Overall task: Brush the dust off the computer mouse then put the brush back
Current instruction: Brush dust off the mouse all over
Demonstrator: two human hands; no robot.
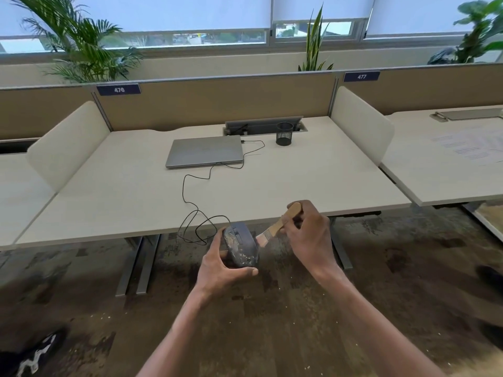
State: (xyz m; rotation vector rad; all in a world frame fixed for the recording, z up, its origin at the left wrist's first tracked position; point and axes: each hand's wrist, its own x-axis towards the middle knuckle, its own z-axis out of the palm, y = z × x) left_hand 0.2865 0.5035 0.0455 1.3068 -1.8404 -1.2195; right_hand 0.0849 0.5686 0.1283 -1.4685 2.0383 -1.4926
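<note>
A dark computer mouse (241,247) flecked with pale dust is held off the front edge of the desk, above the floor. My left hand (221,270) grips it from below and the left, thumb along its near end. Its black cable (190,191) loops back over the desk to the laptop. My right hand (306,235) holds a small brush with a wooden handle (285,220). The pale bristles (262,239) lie against the mouse's right side.
A shut grey laptop (205,151) lies at the back of the white desk (313,183). A black mesh pen cup (284,134) stands to its right beside the cable hatch. White side dividers flank the desk. Shoes show at the floor's left and right edges.
</note>
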